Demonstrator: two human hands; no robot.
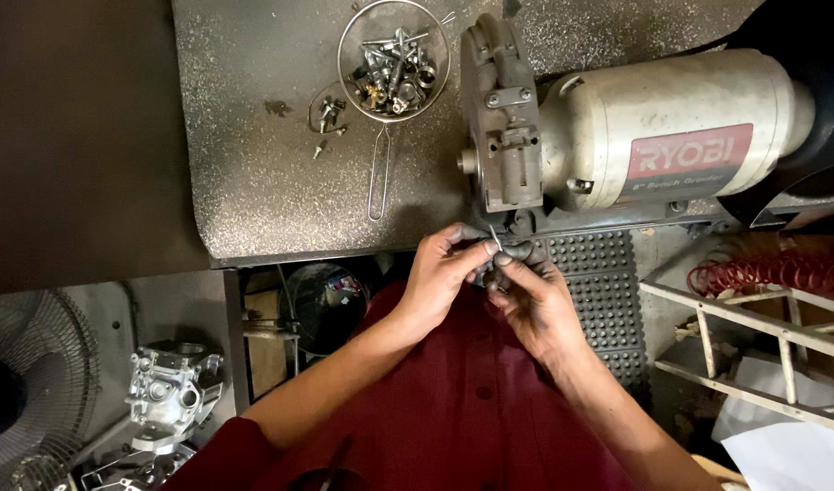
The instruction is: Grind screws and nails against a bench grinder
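My left hand point(439, 273) and my right hand point(530, 295) meet just below the front edge of the workbench point(271, 182). Between their fingertips they pinch a small thin metal part point(495, 240), held close under the wheel guard of the bench grinder point(617, 136). Most of the part is hidden by my fingers. Both hands look grimy. On the bench behind, a wire mesh strainer point(394, 64) with a long handle holds several bolts, nuts and small metal parts. Below my arms my dark red shirt fills the view.
A few loose small parts point(326, 114) lie left of the strainer. A black studded mat point(603, 291) covers the floor under the grinder. At right are a pale metal frame point(753, 336) and a red coiled hose point(771, 268). Lower left: a fan guard point(35, 364) and an aluminium casting point(167, 395).
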